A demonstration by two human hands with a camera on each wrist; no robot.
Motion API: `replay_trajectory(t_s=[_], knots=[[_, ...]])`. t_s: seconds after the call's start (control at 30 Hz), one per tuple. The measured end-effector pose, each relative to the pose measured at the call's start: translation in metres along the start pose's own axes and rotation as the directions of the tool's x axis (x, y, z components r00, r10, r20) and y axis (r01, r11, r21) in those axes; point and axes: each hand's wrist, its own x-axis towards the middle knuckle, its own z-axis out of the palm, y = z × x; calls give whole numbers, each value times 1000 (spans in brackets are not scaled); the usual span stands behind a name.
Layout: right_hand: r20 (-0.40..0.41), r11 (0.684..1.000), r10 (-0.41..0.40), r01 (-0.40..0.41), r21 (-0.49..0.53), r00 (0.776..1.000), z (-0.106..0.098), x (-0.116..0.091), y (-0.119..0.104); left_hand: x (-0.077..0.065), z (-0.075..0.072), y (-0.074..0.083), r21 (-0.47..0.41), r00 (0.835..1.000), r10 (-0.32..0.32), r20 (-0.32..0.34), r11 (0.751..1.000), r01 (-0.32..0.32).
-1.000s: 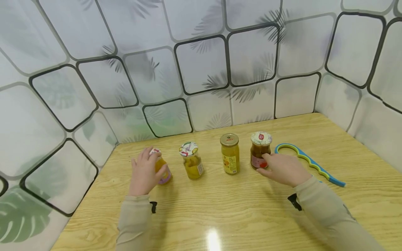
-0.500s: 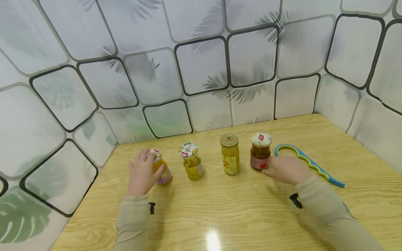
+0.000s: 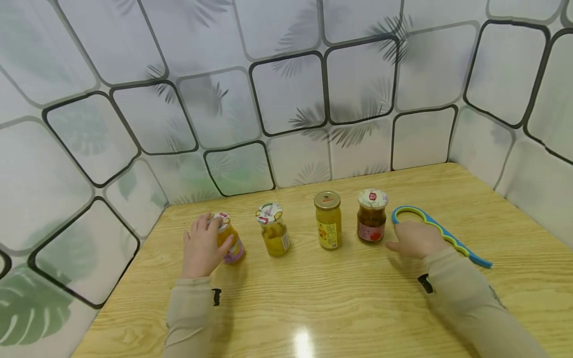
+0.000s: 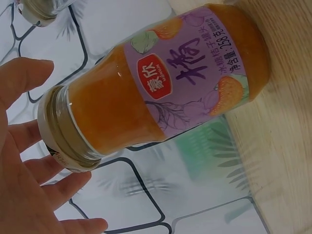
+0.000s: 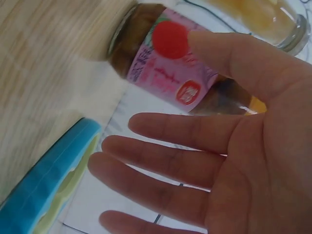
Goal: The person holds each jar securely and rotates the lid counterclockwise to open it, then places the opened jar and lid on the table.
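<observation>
My left hand stands beside the leftmost jar, which has orange contents and a purple label. In the left wrist view the fingers spread loosely behind its pale lid, and the thumb stays apart from it; whether a fingertip touches cannot be told. My right hand hovers just right of the dark jar with the pink label. Its fingers are straight and hold nothing in the right wrist view. Partly behind that hand lies a blue and green jar opener with a loop and a wavy inner edge.
Between the hands stand a jar of yellow fruit with a patterned lid and a taller yellow jar with a gold lid. All are on the wooden table. A patterned wall covering rises behind.
My right hand has drawn away to the right from the dark jar toward the jar opener. My left hand has shifted slightly left beside its jar. The jars have stayed in place.
</observation>
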Motion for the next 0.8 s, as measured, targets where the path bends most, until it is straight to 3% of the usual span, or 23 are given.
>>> replay_trajectory(t_s=[0.4,0.6,0.8], knots=[[31,999,33,-34,12,999,5,4,14,2,3,0,-4,998,-39,57,999,40],[24,999,43,-44,24,999,6,3,18,3,4,1,-120,997,-44,59,991,51],[35,998,57,-58,23,998,4,3,19,4,4,0,-245,987,-118,111,959,142]])
